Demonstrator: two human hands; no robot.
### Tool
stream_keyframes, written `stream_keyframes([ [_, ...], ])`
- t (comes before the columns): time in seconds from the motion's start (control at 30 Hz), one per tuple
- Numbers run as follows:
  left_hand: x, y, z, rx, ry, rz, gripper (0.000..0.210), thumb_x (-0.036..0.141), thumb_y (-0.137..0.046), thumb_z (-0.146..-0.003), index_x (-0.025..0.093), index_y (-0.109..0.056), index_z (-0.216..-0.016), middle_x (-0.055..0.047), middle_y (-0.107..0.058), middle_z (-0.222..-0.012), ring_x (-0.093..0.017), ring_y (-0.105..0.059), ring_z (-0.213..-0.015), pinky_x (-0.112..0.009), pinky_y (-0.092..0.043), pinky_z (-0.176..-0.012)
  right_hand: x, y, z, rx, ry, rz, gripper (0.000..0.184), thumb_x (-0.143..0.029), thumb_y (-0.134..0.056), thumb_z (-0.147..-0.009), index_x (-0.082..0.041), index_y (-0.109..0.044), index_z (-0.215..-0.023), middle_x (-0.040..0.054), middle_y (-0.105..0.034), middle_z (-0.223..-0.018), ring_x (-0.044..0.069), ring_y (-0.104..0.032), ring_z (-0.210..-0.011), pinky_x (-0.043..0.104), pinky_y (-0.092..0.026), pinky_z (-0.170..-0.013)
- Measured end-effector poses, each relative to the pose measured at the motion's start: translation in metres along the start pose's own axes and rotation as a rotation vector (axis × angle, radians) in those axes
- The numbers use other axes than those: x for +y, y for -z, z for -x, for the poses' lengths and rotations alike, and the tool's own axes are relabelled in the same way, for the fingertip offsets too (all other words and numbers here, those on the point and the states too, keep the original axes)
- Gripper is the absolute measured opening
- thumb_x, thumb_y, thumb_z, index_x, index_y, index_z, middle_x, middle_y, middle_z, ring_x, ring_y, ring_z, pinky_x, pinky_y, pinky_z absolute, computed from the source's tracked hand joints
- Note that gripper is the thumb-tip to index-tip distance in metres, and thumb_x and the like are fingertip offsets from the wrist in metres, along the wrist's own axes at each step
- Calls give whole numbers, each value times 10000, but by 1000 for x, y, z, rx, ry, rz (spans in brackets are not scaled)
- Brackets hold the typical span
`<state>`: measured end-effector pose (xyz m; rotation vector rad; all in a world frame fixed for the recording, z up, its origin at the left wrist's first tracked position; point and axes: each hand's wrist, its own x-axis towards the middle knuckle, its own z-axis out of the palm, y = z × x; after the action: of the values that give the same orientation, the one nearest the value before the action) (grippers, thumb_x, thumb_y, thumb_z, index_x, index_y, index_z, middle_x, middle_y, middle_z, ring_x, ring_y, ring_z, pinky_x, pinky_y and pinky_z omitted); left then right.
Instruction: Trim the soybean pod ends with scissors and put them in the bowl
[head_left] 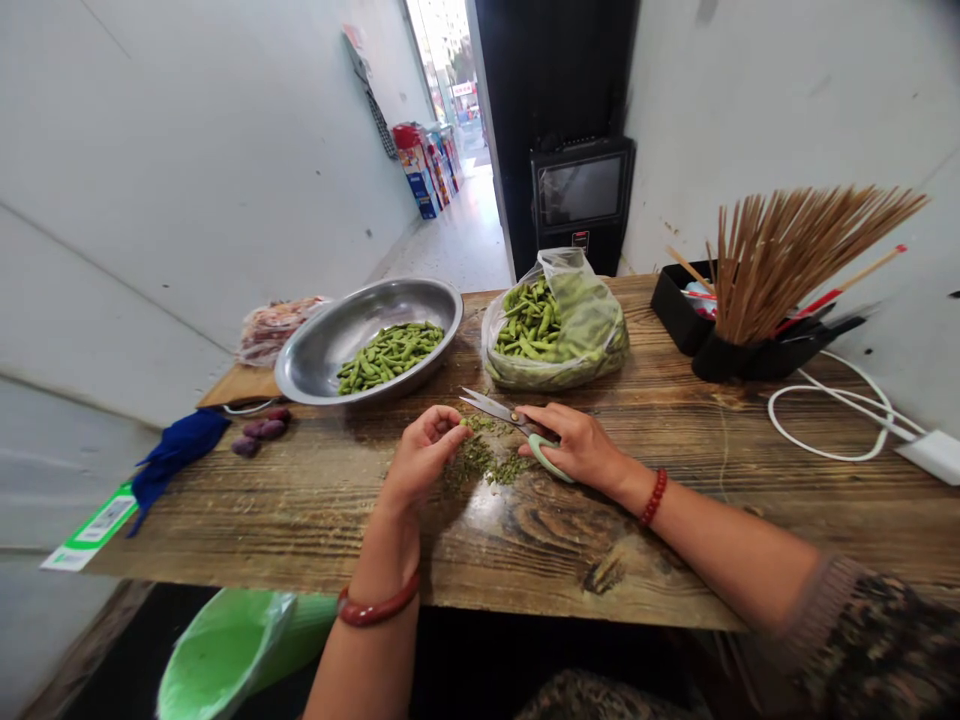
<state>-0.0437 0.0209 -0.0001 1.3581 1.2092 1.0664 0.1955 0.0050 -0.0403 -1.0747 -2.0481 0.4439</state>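
My right hand [574, 445] is closed around a pair of scissors [551, 455] with pale green handles, blades slightly apart and pointing left. Just left of the blades, my left hand [427, 450] pinches a green edamame pod [466, 424], mostly hidden by the fingers. Small green trimmings [495, 460] lie scattered on the wooden table between both hands. Beyond my left hand sits a wide metal basin [319, 345] with edamame pods [394, 355] heaped in its right part. A clear plastic bag [592, 310], full of more pods, stands beyond the scissors.
Dark purple oval items [262, 430] and a blue cloth [180, 450] lie at the left. A black holder [720, 360] with many thin sticks [787, 250] stands right, near a white cable [832, 450]. A green bin [225, 650] is below the table's front edge [510, 605].
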Motion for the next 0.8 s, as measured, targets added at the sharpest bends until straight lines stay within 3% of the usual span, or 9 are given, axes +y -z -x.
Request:
stream_keyframes([
  [0.2,2,-9,3,-3,44,74,243,300,-751,-682,147,-705,-866,-5,-624,-664,-60,-429,-475,-185,-272,-429,-4,2,-1,-44,36,3,570,-399,-697,-792,-190,-524,-1294,46,-589,-870,163,-560,-750,275,-478,-691],
  [0.47,0,-15,4,-54,74,154,228,300,-770,-672,156,-674,-821,32,-550,-558,-55,-418,-434,-175,-250,-399,-6,1,-1,-76,74,0,587,-400,-702,-785,-183,-521,-1299,61,-590,-914,163,-559,-759,280,-480,-694],
  [0.8,1,-15,6,-104,70,157,209,294,-755,-696,151,-670,-823,-3,-631,-682,-49,-435,-474,-164,-275,-422,-6,0,-1,-101,76,-36,568,-409,-694,-798,-192,-524,-1294,46,-573,-892,155,-551,-745,272,-470,-692],
])
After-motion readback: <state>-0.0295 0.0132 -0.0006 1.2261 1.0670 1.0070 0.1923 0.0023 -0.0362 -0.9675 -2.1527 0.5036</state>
